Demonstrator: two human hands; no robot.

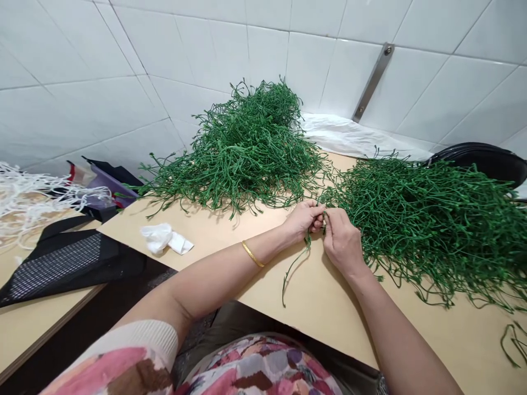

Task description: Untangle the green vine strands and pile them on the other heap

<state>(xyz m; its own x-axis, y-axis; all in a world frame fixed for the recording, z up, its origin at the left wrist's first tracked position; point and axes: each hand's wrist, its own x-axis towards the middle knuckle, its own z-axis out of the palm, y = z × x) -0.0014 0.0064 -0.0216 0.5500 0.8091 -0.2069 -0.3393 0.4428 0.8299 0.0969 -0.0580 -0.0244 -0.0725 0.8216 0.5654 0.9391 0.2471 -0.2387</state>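
Pinching a green cord (284, 285) in left hand (302, 219) and right hand (343, 238), seemingly partway worked; among heaps (255, 148) on the bench (321, 312), cannot tell finished from untouched.

A pale wood-toned tabletop (230, 233) carries a tall, tangled heap of knotted green cords (251, 148) near the tiled wall. A wide, lower green heap (432, 219) spreads over its right side, with a few loose green strands (514, 343) near the right edge. Crumpled white tissue (158, 237) lies near the left corner, and a white sheet (354, 134) runs along the back. To the left, a second pale tabletop (45, 323) bears tangled white cords (33, 192) and a black mesh-panelled item (66, 263).
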